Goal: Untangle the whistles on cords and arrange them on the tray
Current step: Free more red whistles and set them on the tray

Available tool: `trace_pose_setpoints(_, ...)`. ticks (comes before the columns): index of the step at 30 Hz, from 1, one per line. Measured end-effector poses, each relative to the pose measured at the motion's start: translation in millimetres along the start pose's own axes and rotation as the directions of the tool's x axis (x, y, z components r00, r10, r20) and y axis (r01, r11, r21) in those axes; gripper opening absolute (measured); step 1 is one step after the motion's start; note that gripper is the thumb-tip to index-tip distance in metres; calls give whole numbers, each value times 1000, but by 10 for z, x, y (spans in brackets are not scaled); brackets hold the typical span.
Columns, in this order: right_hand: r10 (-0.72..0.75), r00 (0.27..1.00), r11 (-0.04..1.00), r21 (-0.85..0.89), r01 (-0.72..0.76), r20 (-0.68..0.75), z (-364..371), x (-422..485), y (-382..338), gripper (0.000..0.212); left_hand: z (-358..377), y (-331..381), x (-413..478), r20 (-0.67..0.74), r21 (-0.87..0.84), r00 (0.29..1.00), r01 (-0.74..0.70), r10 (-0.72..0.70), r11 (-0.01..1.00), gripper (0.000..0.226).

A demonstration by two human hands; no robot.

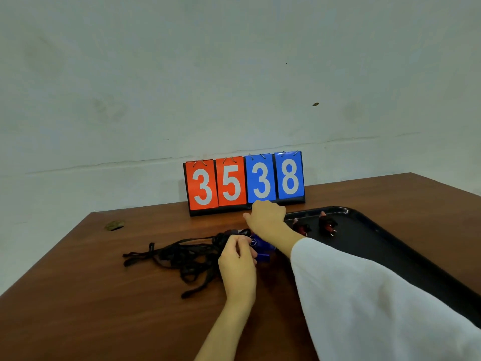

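The fingers point(242, 241) of the left hand point(238, 264) are curled in tight, thumb against fingertips, pinching the black cords point(187, 256) just where they meet a small metal ring point(253, 241) on the blue whistles point(263, 248). The whistles lie on the bench point(130, 308) right beside that hand, partly hidden by it and by the right wrist. The fingers point(270, 208) of the right hand point(265, 216) are bent downward with the knuckles toward the camera and the thumb pointing left; whether they grip anything underneath cannot be told, since the palm side is hidden. This hand hangs above the bench between the blue whistles and the foot of the scoreboard point(244, 183), close to the near left corner of the tray point(395, 246). A wide white sleeve point(364, 303) covers the right forearm and crosses over the tray's left edge. The cords spread leftward from the left hand in a loose knotted heap, with several loops and ends trailing toward the front of the bench. On the black tray, at its far end, two red-and-black whistles point(327, 225) lie side by side, each with a ring at its near end. The scoreboard stands upright at the back against the wall point(234, 74), showing 3 and 5 on red, 3 and 8 on blue. A small brown scrap point(114, 225) lies far to the left.
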State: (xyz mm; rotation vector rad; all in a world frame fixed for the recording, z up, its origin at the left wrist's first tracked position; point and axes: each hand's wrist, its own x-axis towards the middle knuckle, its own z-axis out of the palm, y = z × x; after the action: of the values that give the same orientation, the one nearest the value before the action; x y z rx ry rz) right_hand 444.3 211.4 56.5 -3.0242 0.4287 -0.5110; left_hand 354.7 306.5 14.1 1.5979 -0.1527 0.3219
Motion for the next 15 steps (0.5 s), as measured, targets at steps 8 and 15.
trace_pose_setpoints(8, 96, 982, 982, -179, -66, 164, 27, 85, -72, 18, 18, -41, 29, 26, -5, 999, 27, -27, 1000, 24)
trace_pose_setpoints(15, 72, 982, 948, -319, -12, 177, -76, 45, -80, 14, 17, -22, -4, 50, 6, 999, 19, -20, 1000, 26)
